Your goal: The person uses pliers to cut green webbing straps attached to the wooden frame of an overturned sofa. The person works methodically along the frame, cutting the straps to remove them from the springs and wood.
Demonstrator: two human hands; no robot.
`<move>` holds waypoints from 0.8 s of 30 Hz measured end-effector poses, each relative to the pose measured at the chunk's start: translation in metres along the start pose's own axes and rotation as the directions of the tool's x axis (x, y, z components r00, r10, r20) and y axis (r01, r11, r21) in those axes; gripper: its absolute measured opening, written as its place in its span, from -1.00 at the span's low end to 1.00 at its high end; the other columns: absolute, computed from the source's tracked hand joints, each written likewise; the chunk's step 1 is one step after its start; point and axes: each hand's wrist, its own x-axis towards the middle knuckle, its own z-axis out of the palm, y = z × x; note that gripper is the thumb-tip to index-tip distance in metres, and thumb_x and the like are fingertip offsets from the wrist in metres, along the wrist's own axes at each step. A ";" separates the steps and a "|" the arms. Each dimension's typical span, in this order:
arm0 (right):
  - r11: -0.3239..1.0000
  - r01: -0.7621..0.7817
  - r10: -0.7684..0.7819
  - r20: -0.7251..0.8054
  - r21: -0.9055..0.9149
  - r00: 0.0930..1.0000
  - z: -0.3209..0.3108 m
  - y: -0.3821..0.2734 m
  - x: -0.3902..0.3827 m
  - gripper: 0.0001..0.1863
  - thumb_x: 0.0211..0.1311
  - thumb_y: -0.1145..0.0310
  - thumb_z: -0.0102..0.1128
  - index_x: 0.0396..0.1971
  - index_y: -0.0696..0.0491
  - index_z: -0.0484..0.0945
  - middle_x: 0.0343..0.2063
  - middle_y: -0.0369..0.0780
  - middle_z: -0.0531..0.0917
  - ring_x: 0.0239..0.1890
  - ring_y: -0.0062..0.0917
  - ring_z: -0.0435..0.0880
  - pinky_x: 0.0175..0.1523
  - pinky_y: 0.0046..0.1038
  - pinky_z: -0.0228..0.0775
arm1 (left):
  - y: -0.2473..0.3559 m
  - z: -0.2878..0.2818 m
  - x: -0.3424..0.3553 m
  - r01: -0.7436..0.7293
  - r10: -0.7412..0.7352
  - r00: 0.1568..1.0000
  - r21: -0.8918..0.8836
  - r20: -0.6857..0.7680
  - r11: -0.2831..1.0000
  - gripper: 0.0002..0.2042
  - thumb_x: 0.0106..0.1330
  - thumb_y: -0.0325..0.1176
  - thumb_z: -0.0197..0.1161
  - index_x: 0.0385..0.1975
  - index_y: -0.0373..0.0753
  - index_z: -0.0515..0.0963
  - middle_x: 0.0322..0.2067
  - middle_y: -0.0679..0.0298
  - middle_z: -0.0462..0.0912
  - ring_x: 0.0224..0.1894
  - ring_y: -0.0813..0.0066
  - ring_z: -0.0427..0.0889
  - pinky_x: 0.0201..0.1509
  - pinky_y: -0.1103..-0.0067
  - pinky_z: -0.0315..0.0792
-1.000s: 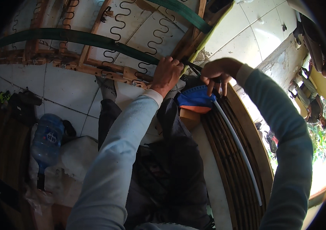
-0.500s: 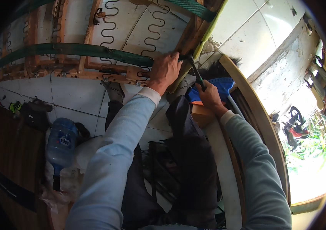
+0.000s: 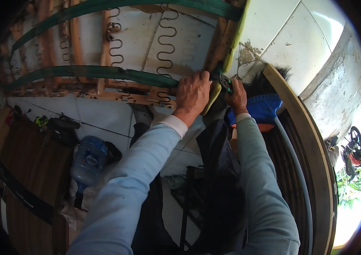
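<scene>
My left hand is closed round the right end of the lower green webbing strap, against the corner of a wooden seat frame. Just beside it, my right hand grips pliers with green handles. The jaws point toward the frame's right rail, near the strap's end; what they pinch, if anything, is hidden. Farther off, a second green strap crosses the frame. Wavy metal springs run beneath the straps, and yellow foam edges the right rail.
A blue broom head with a grey handle leans by a wooden slatted piece on the right. At left lie a large blue water bottle and a brown wooden panel. Dark items lie between my legs.
The view has shifted, so the scene sits lower and farther right. My right hand has come closer to the left one, and the pliers have turned and drawn in nearer the strap's end.
</scene>
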 end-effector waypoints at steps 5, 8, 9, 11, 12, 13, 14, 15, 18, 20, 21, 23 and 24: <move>0.979 -0.201 0.193 0.134 0.045 0.972 -0.033 -0.061 -0.033 -0.61 0.17 0.48 0.30 0.03 0.04 0.53 -0.03 -0.02 0.56 -0.04 0.04 0.62 0.02 -0.03 0.54 | -0.001 -0.025 -0.002 0.119 -0.108 0.987 -0.087 0.121 0.989 -0.74 0.59 -0.14 0.07 -0.09 -0.21 0.51 -0.20 -0.04 0.71 -0.14 -0.14 0.73 -0.07 0.05 0.58; 0.951 -0.302 0.281 0.214 0.070 0.936 -0.077 -0.113 -0.036 -0.57 0.28 0.42 0.31 0.15 0.02 0.55 -0.01 0.01 0.51 -0.02 0.05 0.64 0.05 -0.05 0.55 | -0.018 -0.038 0.004 0.125 -0.107 0.988 -0.157 0.115 0.980 -0.75 0.59 -0.14 0.05 -0.08 -0.20 0.51 -0.17 -0.04 0.72 -0.14 -0.18 0.71 -0.06 0.06 0.58; 0.936 -0.352 0.331 0.301 0.018 0.894 -0.093 -0.123 -0.032 -0.55 0.35 0.30 0.30 0.23 -0.01 0.57 -0.08 0.06 0.59 0.01 0.07 0.65 0.04 -0.08 0.57 | -0.023 -0.041 0.009 0.113 -0.094 0.988 -0.158 0.123 0.981 -0.75 0.59 -0.15 0.03 -0.09 -0.19 0.54 -0.14 -0.05 0.73 -0.13 -0.21 0.71 -0.06 0.07 0.58; 0.827 -0.562 0.465 0.581 -0.016 0.668 -0.132 -0.146 -0.002 -0.58 0.36 0.26 0.27 0.18 0.06 0.60 -0.07 0.07 0.67 0.04 -0.01 0.68 0.02 -0.12 0.59 | -0.019 -0.058 0.022 0.130 -0.097 0.964 -0.116 0.249 0.985 -0.74 0.59 -0.15 0.02 -0.11 -0.20 0.55 -0.13 -0.07 0.74 -0.10 -0.20 0.71 -0.05 0.06 0.58; 0.758 -0.650 0.497 0.696 -0.056 0.519 -0.145 -0.154 0.011 -0.59 0.37 0.25 0.25 0.15 0.09 0.62 -0.07 0.08 0.71 0.06 -0.05 0.70 0.01 -0.14 0.59 | -0.017 -0.064 0.028 0.135 -0.101 0.946 -0.092 0.309 0.987 -0.73 0.59 -0.15 0.02 -0.12 -0.20 0.56 -0.13 -0.08 0.75 -0.09 -0.19 0.72 -0.04 0.06 0.58; 0.687 -0.727 0.486 0.754 -0.015 0.443 -0.150 -0.159 0.019 -0.54 0.38 0.25 0.22 0.21 0.11 0.57 -0.06 0.08 0.73 0.09 -0.07 0.70 0.02 -0.14 0.60 | -0.018 -0.064 0.035 0.135 -0.098 0.947 -0.102 0.307 0.986 -0.69 0.59 -0.12 0.01 -0.14 -0.22 0.59 -0.17 -0.06 0.77 -0.08 -0.20 0.72 -0.03 0.07 0.59; 0.604 -0.797 0.459 0.809 0.018 0.366 -0.152 -0.163 0.025 -0.49 0.39 0.25 0.19 0.27 0.14 0.52 -0.04 0.08 0.75 0.12 -0.09 0.70 0.03 -0.15 0.62 | -0.017 -0.065 0.039 0.158 -0.119 0.939 -0.097 0.322 0.983 -0.67 0.58 -0.11 0.01 -0.12 -0.23 0.60 -0.18 -0.05 0.78 -0.08 -0.22 0.72 -0.02 0.07 0.58; 0.511 -0.859 0.418 0.861 0.042 0.291 -0.152 -0.167 0.028 -0.44 0.39 0.26 0.16 0.33 0.16 0.48 -0.03 0.08 0.77 0.15 -0.11 0.70 0.04 -0.15 0.63 | -0.017 -0.064 0.044 0.183 -0.143 0.930 -0.089 0.338 0.979 -0.66 0.58 -0.09 0.01 -0.11 -0.24 0.61 -0.19 -0.03 0.78 -0.08 -0.23 0.72 -0.02 0.06 0.58; 0.036 -0.967 0.320 0.913 0.254 0.252 -0.138 -0.194 0.019 -0.24 0.41 0.33 0.09 0.56 0.20 0.12 0.12 0.07 0.71 0.22 -0.10 0.65 0.11 -0.06 0.64 | -0.039 -0.054 0.064 0.327 -0.225 0.875 -0.182 0.428 0.927 -0.63 0.52 -0.12 0.01 -0.14 -0.27 0.67 -0.33 0.11 0.77 -0.33 0.11 0.72 -0.27 0.25 0.55; -0.083 -0.940 0.244 0.921 0.330 0.302 -0.129 -0.193 0.005 -0.14 0.41 0.37 0.01 0.62 0.14 -0.14 0.22 0.13 0.62 0.27 0.03 0.60 0.17 0.09 0.59 | -0.038 -0.059 0.078 0.547 -0.211 0.697 -0.318 0.685 0.775 -0.65 0.48 -0.17 0.02 -0.20 -0.29 0.68 -0.38 0.19 0.72 -0.46 0.37 0.63 -0.41 0.38 0.48; -0.143 -0.921 0.208 0.921 0.363 0.330 -0.126 -0.191 0.000 -0.09 0.41 0.39 -0.03 0.65 0.11 -0.27 0.28 0.16 0.57 0.29 0.09 0.57 0.20 0.16 0.56 | -0.036 -0.060 0.078 0.633 -0.209 0.671 -0.403 0.711 0.661 -0.69 0.43 -0.24 0.05 -0.31 -0.30 0.68 -0.42 0.32 0.62 -0.53 0.59 0.40 -0.50 0.52 0.31; -0.235 -0.899 0.115 0.929 0.370 0.352 -0.121 -0.199 0.002 -0.06 0.34 0.43 -0.10 0.65 0.09 -0.34 0.38 0.21 0.43 0.37 0.13 0.48 0.26 0.21 0.50 | -0.041 -0.056 0.081 0.694 -0.230 0.656 -0.455 0.719 0.558 -0.71 0.43 -0.25 0.07 -0.32 -0.31 0.67 -0.42 0.34 0.63 -0.54 0.58 0.40 -0.51 0.52 0.31; -0.280 -0.886 0.070 0.929 0.369 0.365 -0.120 -0.202 0.004 -0.04 0.31 0.44 -0.14 0.65 0.08 -0.37 0.43 0.24 0.35 0.41 0.15 0.43 0.29 0.23 0.47 | -0.044 -0.055 0.084 0.719 -0.239 0.649 -0.479 0.722 0.503 -0.72 0.43 -0.26 0.08 -0.33 -0.31 0.67 -0.42 0.35 0.64 -0.54 0.57 0.40 -0.51 0.51 0.31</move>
